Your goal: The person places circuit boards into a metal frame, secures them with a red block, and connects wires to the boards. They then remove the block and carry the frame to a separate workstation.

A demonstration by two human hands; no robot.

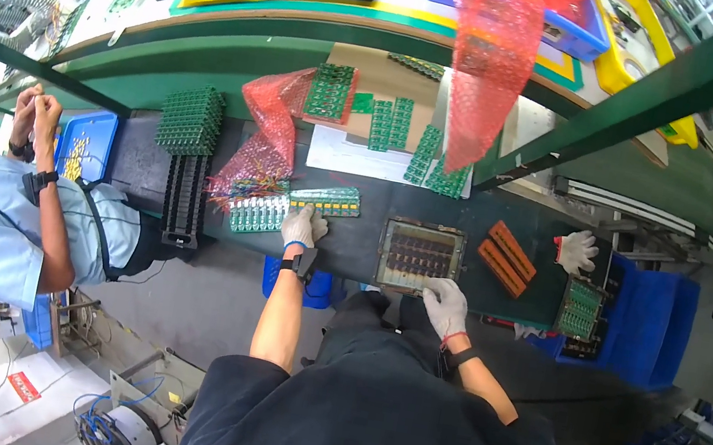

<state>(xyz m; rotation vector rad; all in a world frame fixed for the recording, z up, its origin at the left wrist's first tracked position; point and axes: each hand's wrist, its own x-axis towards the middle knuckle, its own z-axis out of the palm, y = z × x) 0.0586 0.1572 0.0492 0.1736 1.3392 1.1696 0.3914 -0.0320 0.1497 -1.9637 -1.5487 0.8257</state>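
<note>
My left hand [300, 228], in a white glove, has its fingers closed at the near edge of a green circuit board strip [336, 201] with yellow parts along it. Beside that strip, to the left, lies another board strip [257, 216] with white parts, and a bundle of thin coloured wires [250, 189] behind it. My right hand [446, 309], also gloved, is closed over the near right corner of a rectangular metal-framed fixture [416, 277] that has rows of dark slots. Its fingertips are partly hidden at the frame's edge.
Orange-brown slotted bars [507, 259], a loose glove [577, 251] and a board in a frame [581, 309] lie to the right, near blue bins [664, 329]. Stacked green boards [191, 119] and red bubble wrap [265, 135] are left. A co-worker [24, 212] sits at far left.
</note>
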